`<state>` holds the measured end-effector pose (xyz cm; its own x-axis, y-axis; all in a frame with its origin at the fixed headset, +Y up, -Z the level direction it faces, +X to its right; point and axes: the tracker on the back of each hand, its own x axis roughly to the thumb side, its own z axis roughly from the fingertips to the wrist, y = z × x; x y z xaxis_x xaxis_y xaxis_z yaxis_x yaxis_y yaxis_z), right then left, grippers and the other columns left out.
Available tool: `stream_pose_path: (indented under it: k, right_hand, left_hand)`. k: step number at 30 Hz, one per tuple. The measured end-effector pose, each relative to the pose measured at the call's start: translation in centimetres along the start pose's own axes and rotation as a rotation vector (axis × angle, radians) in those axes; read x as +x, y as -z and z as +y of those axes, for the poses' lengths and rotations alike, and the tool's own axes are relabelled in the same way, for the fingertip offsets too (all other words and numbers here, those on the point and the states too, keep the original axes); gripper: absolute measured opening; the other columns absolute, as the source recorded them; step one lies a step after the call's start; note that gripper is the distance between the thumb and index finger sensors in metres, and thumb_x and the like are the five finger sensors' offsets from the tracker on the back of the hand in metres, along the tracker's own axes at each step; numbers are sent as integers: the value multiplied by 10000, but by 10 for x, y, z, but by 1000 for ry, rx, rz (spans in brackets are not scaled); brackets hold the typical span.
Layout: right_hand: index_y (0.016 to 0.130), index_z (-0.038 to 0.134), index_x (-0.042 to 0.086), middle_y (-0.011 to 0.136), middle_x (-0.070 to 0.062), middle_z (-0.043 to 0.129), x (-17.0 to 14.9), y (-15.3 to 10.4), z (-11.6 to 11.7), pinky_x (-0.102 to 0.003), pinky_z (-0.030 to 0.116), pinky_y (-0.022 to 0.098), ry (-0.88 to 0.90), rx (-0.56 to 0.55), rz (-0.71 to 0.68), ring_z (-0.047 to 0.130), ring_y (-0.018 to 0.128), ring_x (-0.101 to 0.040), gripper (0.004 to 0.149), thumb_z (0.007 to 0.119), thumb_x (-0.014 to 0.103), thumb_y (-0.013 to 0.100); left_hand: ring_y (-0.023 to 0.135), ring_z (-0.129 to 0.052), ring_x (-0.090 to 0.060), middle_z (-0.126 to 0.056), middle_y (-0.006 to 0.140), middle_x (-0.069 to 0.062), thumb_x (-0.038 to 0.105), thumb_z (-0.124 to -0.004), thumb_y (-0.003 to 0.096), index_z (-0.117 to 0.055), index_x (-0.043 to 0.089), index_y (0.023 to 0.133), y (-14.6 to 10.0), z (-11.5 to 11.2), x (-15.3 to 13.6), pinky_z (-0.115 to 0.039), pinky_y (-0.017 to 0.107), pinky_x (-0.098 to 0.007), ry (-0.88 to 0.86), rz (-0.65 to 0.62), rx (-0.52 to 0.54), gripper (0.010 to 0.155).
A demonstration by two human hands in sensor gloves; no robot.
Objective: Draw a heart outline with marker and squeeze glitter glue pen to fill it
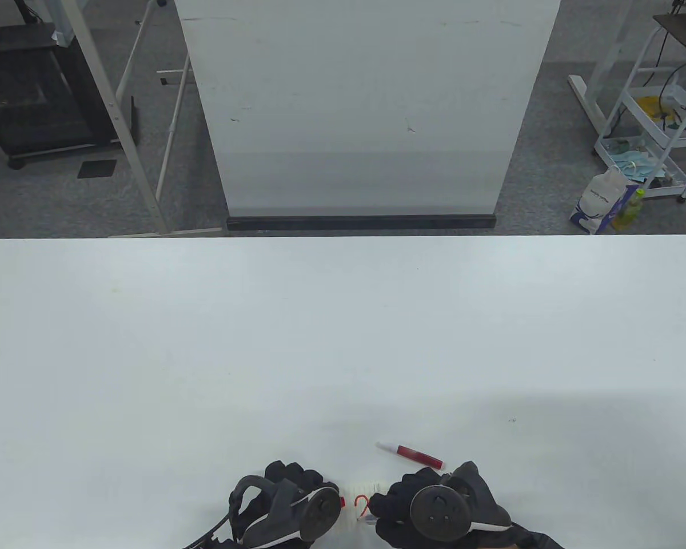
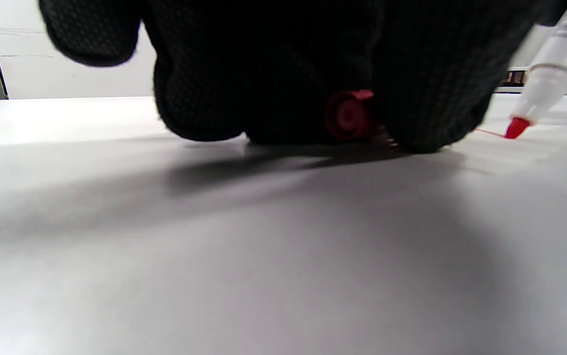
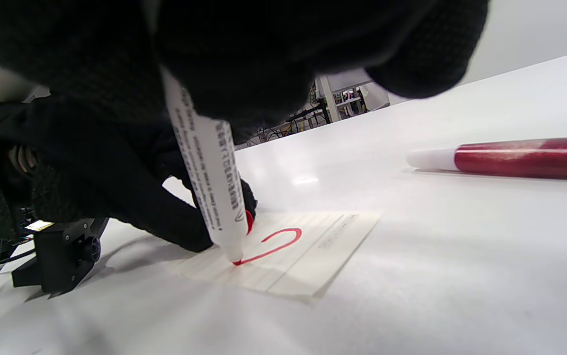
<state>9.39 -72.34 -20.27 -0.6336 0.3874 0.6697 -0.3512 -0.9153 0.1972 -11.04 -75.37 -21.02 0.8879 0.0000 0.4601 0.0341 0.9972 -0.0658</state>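
Note:
A small lined paper card (image 3: 308, 251) lies on the white table (image 1: 343, 343) at the near edge, between both hands. My right hand (image 1: 417, 506) grips a white marker (image 3: 209, 172) with its red tip (image 2: 516, 127) on the card, at the end of a curved red line (image 3: 276, 244). My left hand (image 1: 288, 497) rests beside the card with the marker's red cap (image 2: 348, 114) held inside its curled fingers. The red glitter glue pen (image 1: 414, 454) lies on the table just beyond my right hand, white cap pointing left.
A tall white board (image 1: 366, 108) stands behind the table's far edge. Metal frames (image 1: 143, 114) and a white cart (image 1: 657, 114) with a bag and a bottle stand on the floor at the back.

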Motion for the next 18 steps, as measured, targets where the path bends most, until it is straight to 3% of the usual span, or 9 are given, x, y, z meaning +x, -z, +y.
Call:
stream_pose_path:
  k: [18]
  right_hand:
    - [713,960,194,353,-80,999,11,5,9,-461,846,461,-84,-44,-36,922,184,-193,449,900,454,352]
  left_hand:
    - [684,-949,-307,-974,785,-4,476,-918,406,-907,279,810,0,-1,-2,-672,641,-630,-27,13,-7,450]
